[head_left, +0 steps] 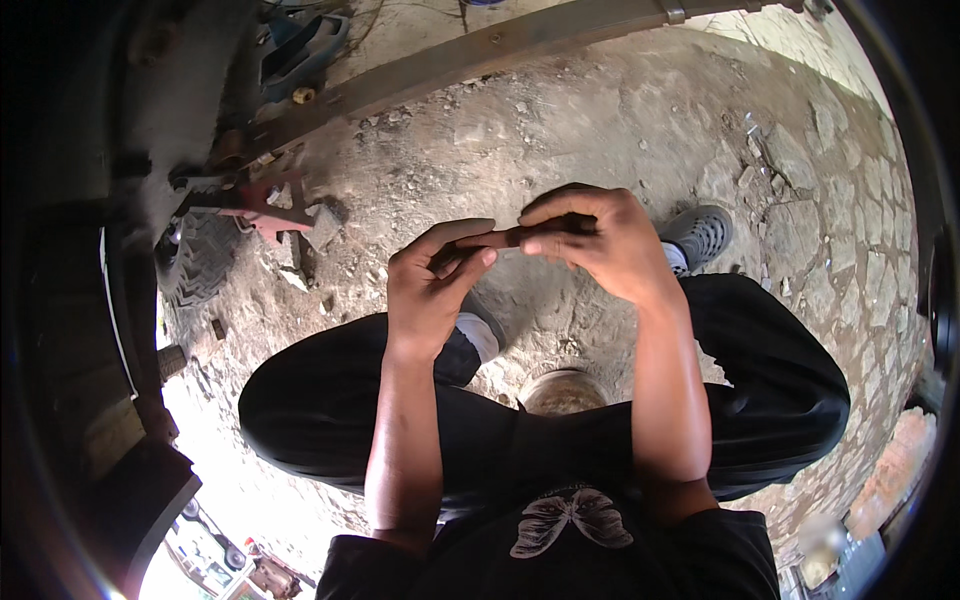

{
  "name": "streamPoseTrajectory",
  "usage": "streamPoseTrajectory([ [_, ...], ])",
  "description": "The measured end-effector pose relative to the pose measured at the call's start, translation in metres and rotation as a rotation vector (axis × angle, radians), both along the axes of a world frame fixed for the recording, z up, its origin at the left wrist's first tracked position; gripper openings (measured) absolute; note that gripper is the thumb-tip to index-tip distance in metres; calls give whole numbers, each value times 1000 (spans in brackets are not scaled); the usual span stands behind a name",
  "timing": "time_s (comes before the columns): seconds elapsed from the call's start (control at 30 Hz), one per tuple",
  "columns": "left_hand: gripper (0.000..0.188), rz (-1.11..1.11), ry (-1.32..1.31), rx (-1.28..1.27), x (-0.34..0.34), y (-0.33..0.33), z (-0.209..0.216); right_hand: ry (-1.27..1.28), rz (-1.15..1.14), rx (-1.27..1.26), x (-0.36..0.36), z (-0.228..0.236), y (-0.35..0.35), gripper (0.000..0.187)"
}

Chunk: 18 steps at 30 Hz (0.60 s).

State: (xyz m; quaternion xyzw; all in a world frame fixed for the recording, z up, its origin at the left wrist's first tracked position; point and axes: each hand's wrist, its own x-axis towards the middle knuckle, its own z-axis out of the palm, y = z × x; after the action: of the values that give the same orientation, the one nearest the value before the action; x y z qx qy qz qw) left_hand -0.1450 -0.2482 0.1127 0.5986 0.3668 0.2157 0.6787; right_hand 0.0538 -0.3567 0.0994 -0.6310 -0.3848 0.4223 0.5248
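In front of my body, above the dirt floor, my two hands meet at a small dark reddish-brown piece (514, 237). It is mostly covered by fingers, and its kind cannot be made out. My left hand (437, 275) pinches it from the left, thumb below and fingers stretched along it. From the right, my right hand (600, 240) closes on the other end with thumb and bent fingers. Both forearms are raised over my spread knees.
Rough dirt ground (560, 130) with loose stones lies below. A long rusty metal beam (430, 80) crosses the far side. At left are a red metal stand (268, 208) and a treaded tyre (200, 262). Gray shoes (703, 235) are on my feet. Broken stone paving (800, 225) is at right.
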Motion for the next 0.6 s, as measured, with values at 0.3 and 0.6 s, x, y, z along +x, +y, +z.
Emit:
streamPoseTrajectory([
  [0.3,23,-400,161,181,11,-8,-3,-427,-7,-95,5,19,-66,21],
  [0.6,22,-331,82,101,35,-26,-8,-308,16,-153,13,7,-59,16],
])
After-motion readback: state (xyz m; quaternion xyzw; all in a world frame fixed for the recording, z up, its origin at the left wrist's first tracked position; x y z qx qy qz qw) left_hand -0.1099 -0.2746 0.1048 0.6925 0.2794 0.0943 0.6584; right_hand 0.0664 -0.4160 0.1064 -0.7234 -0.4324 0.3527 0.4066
